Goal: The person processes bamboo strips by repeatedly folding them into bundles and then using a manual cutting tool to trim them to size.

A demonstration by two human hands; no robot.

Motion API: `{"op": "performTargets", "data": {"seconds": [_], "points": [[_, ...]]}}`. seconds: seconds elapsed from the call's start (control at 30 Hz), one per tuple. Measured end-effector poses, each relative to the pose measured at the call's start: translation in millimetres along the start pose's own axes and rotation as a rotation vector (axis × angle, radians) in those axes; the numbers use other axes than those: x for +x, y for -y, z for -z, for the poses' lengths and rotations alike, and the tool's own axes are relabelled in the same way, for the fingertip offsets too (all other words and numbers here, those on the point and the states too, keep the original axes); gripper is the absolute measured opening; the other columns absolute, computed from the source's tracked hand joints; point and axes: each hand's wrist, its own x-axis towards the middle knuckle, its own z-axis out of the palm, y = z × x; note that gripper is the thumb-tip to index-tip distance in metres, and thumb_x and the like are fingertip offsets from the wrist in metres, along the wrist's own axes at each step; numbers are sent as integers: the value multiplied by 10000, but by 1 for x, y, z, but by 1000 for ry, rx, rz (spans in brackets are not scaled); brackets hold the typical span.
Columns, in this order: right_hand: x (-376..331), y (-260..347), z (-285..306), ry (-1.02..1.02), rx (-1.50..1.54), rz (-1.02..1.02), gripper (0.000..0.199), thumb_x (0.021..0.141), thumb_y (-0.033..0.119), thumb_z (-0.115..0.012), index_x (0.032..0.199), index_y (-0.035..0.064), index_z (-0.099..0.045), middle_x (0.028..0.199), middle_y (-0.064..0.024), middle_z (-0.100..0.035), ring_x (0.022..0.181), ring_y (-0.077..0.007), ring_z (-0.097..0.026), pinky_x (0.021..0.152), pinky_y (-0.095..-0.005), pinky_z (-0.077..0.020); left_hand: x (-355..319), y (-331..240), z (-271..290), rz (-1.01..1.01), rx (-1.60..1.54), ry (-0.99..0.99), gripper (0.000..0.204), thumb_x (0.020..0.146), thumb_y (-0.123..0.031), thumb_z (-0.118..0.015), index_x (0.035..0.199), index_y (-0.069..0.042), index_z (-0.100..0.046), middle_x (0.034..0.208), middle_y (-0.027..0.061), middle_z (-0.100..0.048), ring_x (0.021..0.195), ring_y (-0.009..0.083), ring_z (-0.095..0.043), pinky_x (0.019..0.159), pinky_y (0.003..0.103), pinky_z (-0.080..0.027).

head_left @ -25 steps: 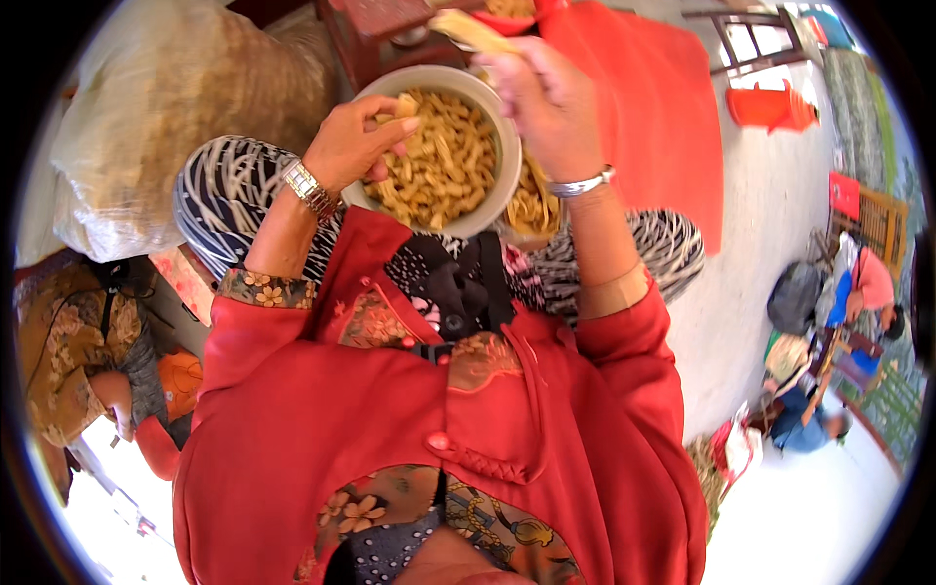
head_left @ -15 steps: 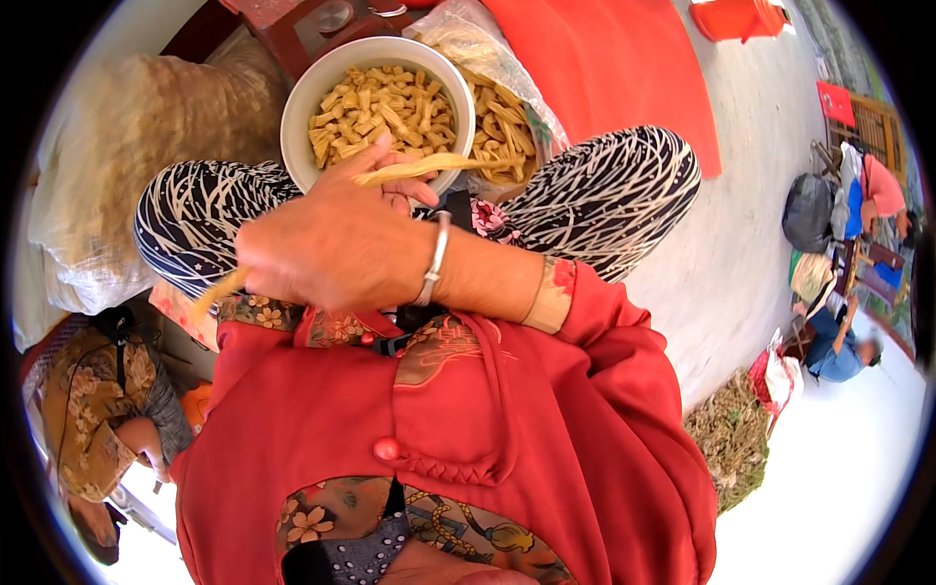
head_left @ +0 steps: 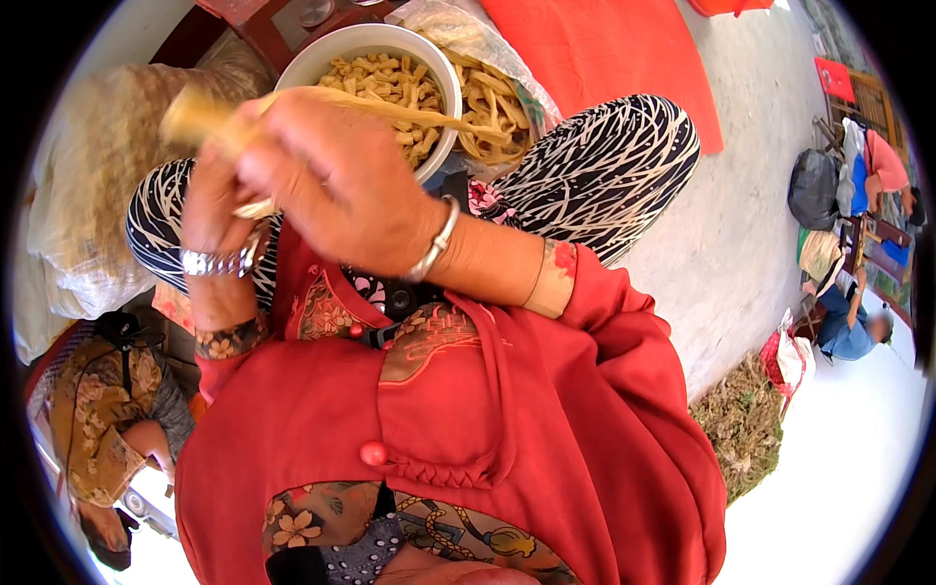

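Observation:
Over the bowl's near left side, my two hands are close together. My left hand point(head_left: 208, 200), with a silver watch-like band at its wrist, closes round the lower part of a blurred tan bundle point(head_left: 198, 119). My right hand point(head_left: 341, 185), wearing a silver bangle, pinches at the same bundle from the right. From there a long tan, fibrous strip point(head_left: 414, 114) trails right across the bowl. The white bowl point(head_left: 310, 63) holds many short folded or knotted tan pieces point(head_left: 385, 80). Right beside it, more long tan strips point(head_left: 492, 107) lie in a clear plastic bag point(head_left: 450, 21).
At left stands a large filled translucent sack point(head_left: 93, 185). A red mat point(head_left: 604, 68) covers ground ahead. Dried plant matter point(head_left: 738, 424) is heaped at right. A person in blue point(head_left: 846, 331) and one in pink point(head_left: 885, 166) sit farther right; another person point(head_left: 102, 400) is at left.
My right hand has risen and turned toward the left hand, which was mostly hidden and now shows. The strip, formerly trailing at lower left, is now gathered into a raised bundle.

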Motion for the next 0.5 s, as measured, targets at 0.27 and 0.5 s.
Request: {"op": "performTargets", "data": {"seconds": [0.27, 0.5], "points": [[12, -26, 10, -87, -173, 172, 208, 892, 179, -560, 777, 10, -519, 647, -72, -482, 537, -167, -466, 511, -300, -388, -21, -16, 13, -149, 290, 311, 188, 928, -142, -516, 1010, 24, -547, 583, -66, -381, 449, 4, -262, 431, 171, -204], [6, -30, 7, 42, 106, -332, 244, 897, 210, -540, 743, 25, -504, 600, -18, -453, 531, -75, -418, 479, -267, -354, -26, -7, 9, -199, 398, 283, 126, 892, -45, -546, 991, 18, -591, 688, -33, -496, 530, 6, -343, 474, 171, -263]]}}
